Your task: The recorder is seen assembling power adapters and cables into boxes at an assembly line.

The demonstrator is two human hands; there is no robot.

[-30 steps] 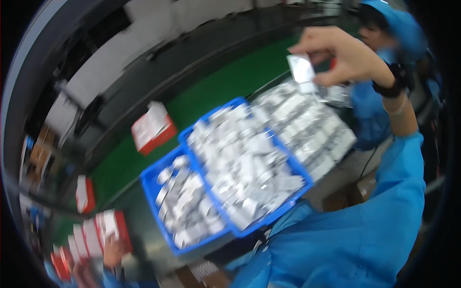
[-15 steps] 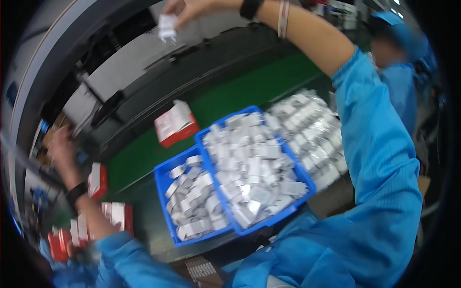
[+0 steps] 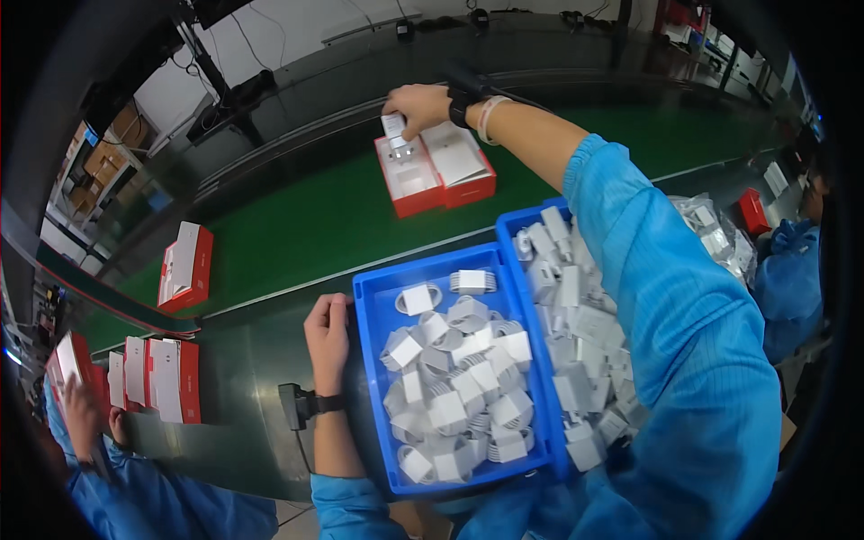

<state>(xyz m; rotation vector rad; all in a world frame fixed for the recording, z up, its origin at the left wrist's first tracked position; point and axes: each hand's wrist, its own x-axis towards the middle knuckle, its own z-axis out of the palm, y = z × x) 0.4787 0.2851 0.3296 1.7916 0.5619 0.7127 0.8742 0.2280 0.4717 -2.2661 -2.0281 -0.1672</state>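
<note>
My right hand (image 3: 419, 110) grips a white plug adapter (image 3: 394, 129), its metal prongs pointing down. It is over an open red box (image 3: 417, 193) with a white inside, on the green belt; whether adapter and box touch, I cannot tell. Right against that box stands another red box (image 3: 472, 190) with a white insert. My left hand (image 3: 327, 333) is beside the left wall of a blue tray (image 3: 364, 360), thumb apart from loosely bent fingers, holding nothing visible. Coiled white cables in paper bands (image 3: 447, 412) fill much of this tray.
Another blue tray (image 3: 511, 221) holds white adapters, partly behind my right arm. A red box (image 3: 189, 265) sits on the green belt (image 3: 297, 234) at left. Several red boxes (image 3: 186, 382) stand near a co-worker's hand (image 3: 83, 414). Bagged adapters (image 3: 715, 236) lie at right beside another person.
The view has shifted. My right hand has come down with the adapter from above the far side to the open box. My left hand has moved from the far left to beside the cable tray.
</note>
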